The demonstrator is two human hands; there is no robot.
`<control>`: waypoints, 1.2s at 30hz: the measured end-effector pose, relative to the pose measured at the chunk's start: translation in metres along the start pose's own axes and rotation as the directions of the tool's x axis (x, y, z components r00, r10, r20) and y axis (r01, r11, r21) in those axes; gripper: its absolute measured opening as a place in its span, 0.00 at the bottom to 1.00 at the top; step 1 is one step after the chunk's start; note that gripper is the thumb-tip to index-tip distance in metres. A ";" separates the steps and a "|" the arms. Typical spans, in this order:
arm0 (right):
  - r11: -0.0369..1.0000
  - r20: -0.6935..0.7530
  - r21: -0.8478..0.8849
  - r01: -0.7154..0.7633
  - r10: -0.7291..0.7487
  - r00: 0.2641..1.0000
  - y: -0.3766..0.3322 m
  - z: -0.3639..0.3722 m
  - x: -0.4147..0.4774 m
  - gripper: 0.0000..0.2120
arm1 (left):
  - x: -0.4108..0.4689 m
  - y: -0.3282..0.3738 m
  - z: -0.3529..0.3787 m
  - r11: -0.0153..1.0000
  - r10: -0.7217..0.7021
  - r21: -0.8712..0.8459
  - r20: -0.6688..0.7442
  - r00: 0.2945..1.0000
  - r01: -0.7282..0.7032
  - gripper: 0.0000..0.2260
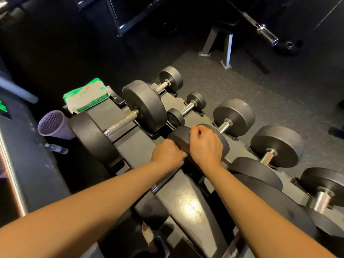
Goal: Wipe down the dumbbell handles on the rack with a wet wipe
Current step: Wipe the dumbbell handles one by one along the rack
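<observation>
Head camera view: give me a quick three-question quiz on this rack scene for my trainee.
1. True or false: the wet-wipe pack lies on the floor.
2. The right hand grips: A) a dumbbell head; B) a towel; C) a kettlebell.
3. Fill in: the left hand curls round a dumbbell ____.
Key: 1 false, it lies on the rack; 2 A; 3 handle.
</observation>
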State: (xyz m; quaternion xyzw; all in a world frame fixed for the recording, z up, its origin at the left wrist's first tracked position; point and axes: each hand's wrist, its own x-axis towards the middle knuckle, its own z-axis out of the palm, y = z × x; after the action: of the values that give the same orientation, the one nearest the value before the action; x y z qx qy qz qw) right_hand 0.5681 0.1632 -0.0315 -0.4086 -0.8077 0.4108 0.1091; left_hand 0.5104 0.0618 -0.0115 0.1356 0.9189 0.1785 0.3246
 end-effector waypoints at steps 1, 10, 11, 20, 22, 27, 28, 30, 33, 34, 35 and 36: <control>1.000 0.002 -0.003 0.000 0.000 1.000 0.000 0.000 0.000 0.19 | -0.004 -0.003 0.003 0.978 0.126 0.170 -0.037 0.991 -0.118 0.07; 1.000 -0.004 -0.012 -0.006 0.006 1.000 0.001 0.001 0.001 0.19 | 0.021 -0.011 -0.007 0.998 -0.010 -0.059 0.204 0.979 0.023 0.10; 1.000 -0.005 -0.011 -0.008 0.008 1.000 0.001 0.001 0.001 0.19 | 0.024 -0.012 -0.013 0.979 -0.072 -0.163 0.291 0.954 0.123 0.09; 1.000 -0.018 0.015 0.018 -0.018 1.000 0.002 0.002 0.000 0.21 | 0.030 -0.009 -0.009 0.840 -0.277 -0.175 0.674 0.685 0.513 0.22; 0.999 -0.021 0.024 0.026 -0.025 0.999 0.002 0.003 0.000 0.21 | 0.027 -0.003 -0.003 0.855 -0.279 -0.238 0.539 0.795 0.461 0.18; 0.999 -0.031 0.027 0.033 -0.033 0.999 0.004 0.003 0.000 0.21 | 0.000 -0.016 0.005 0.982 0.137 0.127 0.053 0.989 -0.143 0.14; 0.999 -0.032 0.026 0.036 -0.035 0.999 0.004 0.003 0.000 0.21 | -0.007 -0.019 0.006 0.933 0.260 0.242 0.061 0.964 -0.267 0.13; 0.999 -0.033 0.023 0.040 -0.039 0.999 0.004 0.003 0.000 0.21 | -0.023 -0.023 0.003 0.754 0.451 0.481 0.115 0.885 -0.447 0.08; 0.998 -0.033 0.030 0.047 -0.046 0.998 0.004 0.002 0.000 0.20 | -0.031 -0.026 -0.009 0.514 0.626 0.634 0.183 0.758 -0.578 0.09; 0.998 -0.029 0.035 0.044 -0.043 0.999 0.005 0.003 0.001 0.20 | -0.030 -0.026 -0.016 0.474 0.688 0.602 0.202 0.697 -0.642 0.09; 0.998 -0.021 0.054 0.030 -0.029 0.999 0.005 0.004 0.002 0.20 | -0.027 -0.027 -0.021 0.442 0.738 0.535 0.239 0.631 -0.720 0.08; 0.996 -0.007 0.087 0.007 -0.006 1.000 0.006 0.005 0.004 0.20 | -0.023 -0.027 -0.025 0.383 0.779 0.477 0.294 0.554 -0.791 0.08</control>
State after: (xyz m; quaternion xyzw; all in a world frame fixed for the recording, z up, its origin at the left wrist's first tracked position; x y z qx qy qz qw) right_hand 0.5667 0.1655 -0.0396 -0.4023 -0.7900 0.4437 0.1308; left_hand 0.5083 0.0229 0.0081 0.6435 0.7489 0.0310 0.1555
